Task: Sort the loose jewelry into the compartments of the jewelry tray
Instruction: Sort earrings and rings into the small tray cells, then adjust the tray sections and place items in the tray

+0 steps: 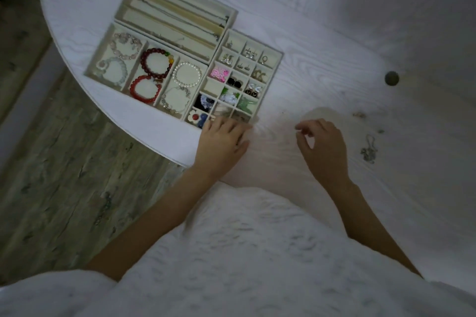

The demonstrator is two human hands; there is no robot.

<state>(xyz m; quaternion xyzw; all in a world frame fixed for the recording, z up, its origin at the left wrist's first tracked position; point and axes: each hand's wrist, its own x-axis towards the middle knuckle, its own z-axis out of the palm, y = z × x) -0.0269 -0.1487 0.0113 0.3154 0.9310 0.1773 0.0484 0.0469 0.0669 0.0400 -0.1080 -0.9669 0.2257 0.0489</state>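
White wood-grain tabletop (pixel 322 20) fills most of the view; its curved left edge runs over a grey plank floor (pixel 51 175). A white fuzzy garment (pixel 244 252) covers the person's lap at the near edge.

Jewelry tray (pixel 233 20), cream, three sections, sits near the curved left edge of the tabletop. Far section: long slots with thin chain necklaces (pixel 180 11) laid lengthwise. Left section: wide compartments with bead bracelets. Noted there: a pale pink bracelet (pixel 126 45), a dark red bracelet (pixel 156 63), a bright red bracelet (pixel 144 87), a pearl bracelet (pixel 187 74). Right section: grid of small squares with earrings and small pieces, among them a pink piece (pixel 219 73) and a white flower with red centre (pixel 193 116) at the near corner.

Left hand (pixel 221 140) lies at the near corner of the grid section, fingers fairly straight, fingertips touching or just over the nearest squares; frame is blurred, cannot tell whether it holds anything. Right hand (pixel 323 145) hovers over the tabletop right of the tray, fingers curled, thumb and forefinger drawn close as in a pinch; any item between them is too small to make out.

Loose silver chain (pixel 368 148) lies on the tabletop right of the right hand, apart from it. Small dark round spot (pixel 391 78) further toward the far right.
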